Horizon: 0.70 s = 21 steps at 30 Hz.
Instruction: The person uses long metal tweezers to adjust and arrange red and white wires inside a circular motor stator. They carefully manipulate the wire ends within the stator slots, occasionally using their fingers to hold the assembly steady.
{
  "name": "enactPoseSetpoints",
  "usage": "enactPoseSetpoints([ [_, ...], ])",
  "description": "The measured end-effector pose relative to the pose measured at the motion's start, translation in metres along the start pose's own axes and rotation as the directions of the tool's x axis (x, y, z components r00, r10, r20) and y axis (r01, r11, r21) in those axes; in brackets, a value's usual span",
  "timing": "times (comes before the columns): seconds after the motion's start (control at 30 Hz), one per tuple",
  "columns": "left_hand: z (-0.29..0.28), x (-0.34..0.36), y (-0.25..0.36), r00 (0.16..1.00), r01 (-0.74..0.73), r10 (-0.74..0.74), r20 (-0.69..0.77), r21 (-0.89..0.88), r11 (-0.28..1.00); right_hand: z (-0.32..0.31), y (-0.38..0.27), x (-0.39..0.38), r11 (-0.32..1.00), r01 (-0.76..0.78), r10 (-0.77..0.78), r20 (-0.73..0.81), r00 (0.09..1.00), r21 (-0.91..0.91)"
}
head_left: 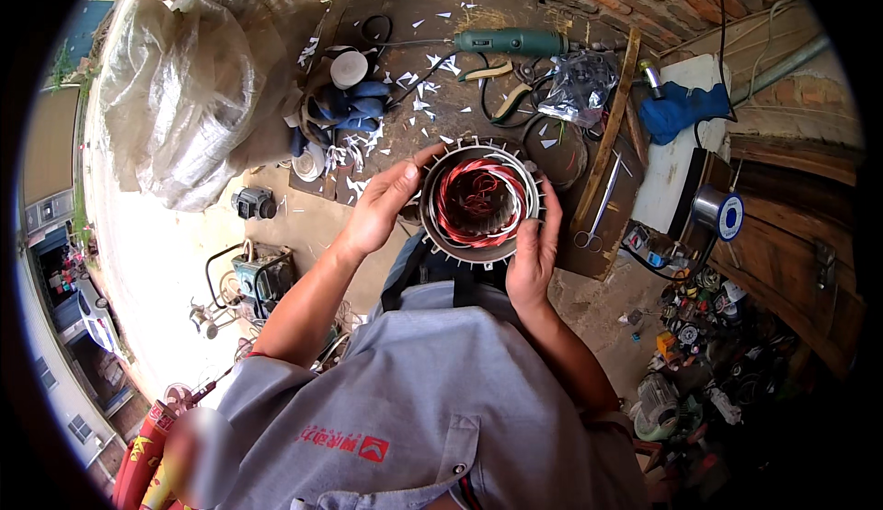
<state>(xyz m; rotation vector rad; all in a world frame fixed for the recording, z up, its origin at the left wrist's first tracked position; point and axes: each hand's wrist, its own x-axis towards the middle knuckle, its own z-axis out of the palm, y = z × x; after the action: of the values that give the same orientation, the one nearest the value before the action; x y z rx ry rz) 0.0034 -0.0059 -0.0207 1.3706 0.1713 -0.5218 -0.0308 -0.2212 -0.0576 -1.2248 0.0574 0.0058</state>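
Observation:
Between my two hands is a round metal motor stator (476, 252) with short fins sticking out all round its rim. Red and white wire windings (449, 210) line its inside, and thin red lead wires lie loose in the dark hollow. My left hand (384, 205) grips the stator's left side, thumb near the upper rim. On the opposite side, my right hand (533, 262) has its thumb at the lower right rim and its fingers along the outer wall. The stator is held over the near edge of the workbench, its open end facing up.
White paper scraps litter the dark workbench (432, 13). On it lie a green power tool (511, 43), pliers (511, 103), scissors (600, 202), a wooden strip (609, 133) and blue gloves (361, 105). A solder spool (729, 217) stands right; plastic sheeting (198, 87) hangs left.

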Motion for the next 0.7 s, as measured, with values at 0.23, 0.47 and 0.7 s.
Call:
enactPoseSetpoints([
  [0.23, 0.007, -0.031, -0.026, 0.996, -0.085, 0.083, -0.024, -0.124, 0.989, -0.008, -0.018, 0.046, 0.990, -0.125, 0.125, -0.004, 0.992, -0.062],
  [0.47, 0.011, -0.045, -0.010, 0.996, 0.086, -0.088, 0.004, 0.151, 0.985, -0.022, -0.031, 0.079, 0.974, -0.223, 0.226, 0.107, 0.968, -0.042],
  [0.7, 0.011, 0.014, 0.084, 0.858, -0.508, 0.158, 0.488, 0.766, 0.393, -0.026, -0.025, 0.059, 0.962, -0.168, 0.113, -0.247, 0.962, -0.214],
])
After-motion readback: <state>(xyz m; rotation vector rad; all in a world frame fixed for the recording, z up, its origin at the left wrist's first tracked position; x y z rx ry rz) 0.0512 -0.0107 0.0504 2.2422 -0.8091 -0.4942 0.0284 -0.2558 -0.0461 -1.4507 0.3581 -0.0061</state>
